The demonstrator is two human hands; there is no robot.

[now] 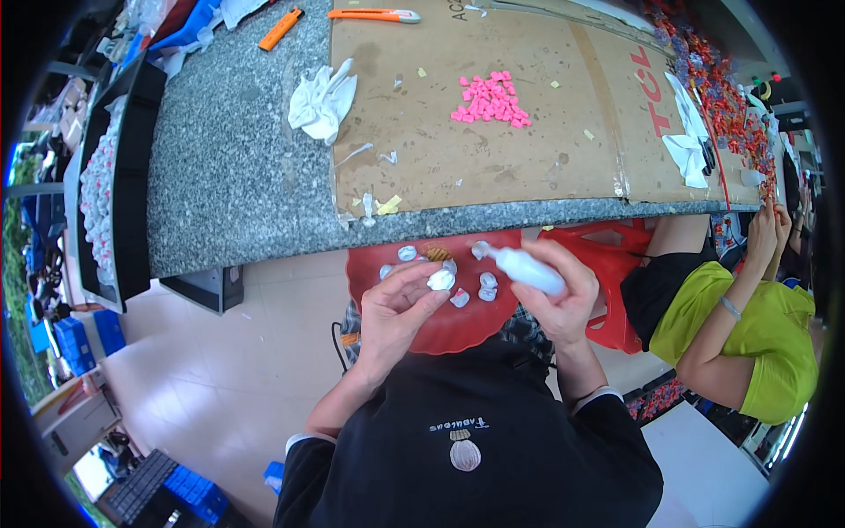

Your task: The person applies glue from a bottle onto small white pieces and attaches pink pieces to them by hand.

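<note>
White piece (442, 280) sits at mid-frame, pinched between the thumb and fingers of the left hand (394, 310), while the right hand (568, 295) grips a pale bottle (530, 271), nozzle angled left. A still pinch and light pressure on the bottle would likely serve best. Beneath, a red tray (453, 336) holds more white pieces (488, 282). Past its far rim runs the bench (246, 238) edge, a likely knock for knuckles; the floor (264, 326) side, at left, seems roomier than the right, where a co-worker (748, 361) is near.
</note>
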